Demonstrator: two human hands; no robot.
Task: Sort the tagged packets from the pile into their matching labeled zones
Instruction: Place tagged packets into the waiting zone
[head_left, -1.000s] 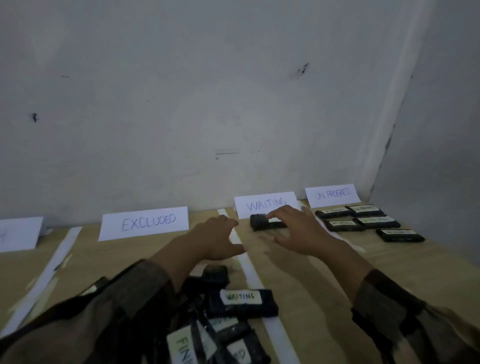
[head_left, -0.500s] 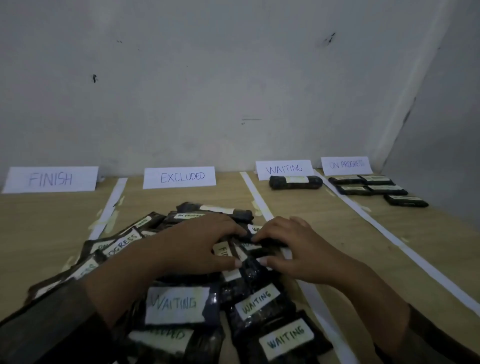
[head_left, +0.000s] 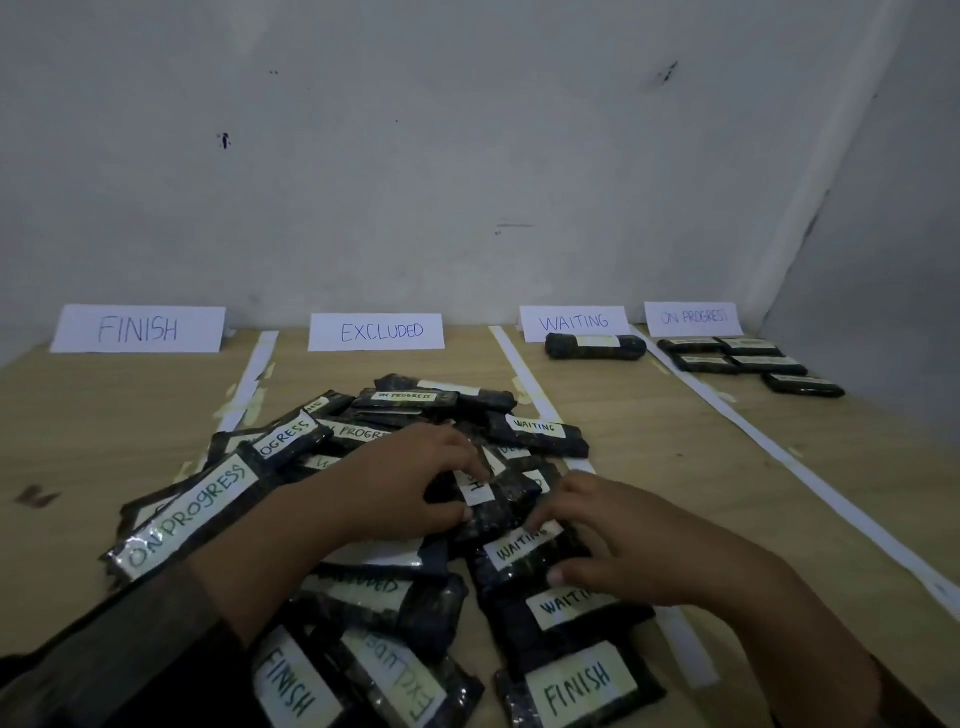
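1. Four paper signs stand along the wall across the upper middle of the frame. From left to right they are the FINISH sign, EXCLUDED sign, WAITING sign and ON PROGRESS sign.
2. White strips on the wooden table mark off a zone below each sign.
3. The pile of dark tagged packets fills the lower centre, mostly below the EXCLUDED sign.
4. The left hand curls over the middle of the pile. Its fingers and thumb pinch a covered-tag packet, and I cannot read the label.
5. The right hand, just to its right, bends its fingertips onto a WAITING-tagged packet. The thumb sits at the near edge, nipping it.
6. One lone packet lies just before the WAITING sign.
7. The five sorted packets lie in rows before the ON PROGRESS sign at the right.
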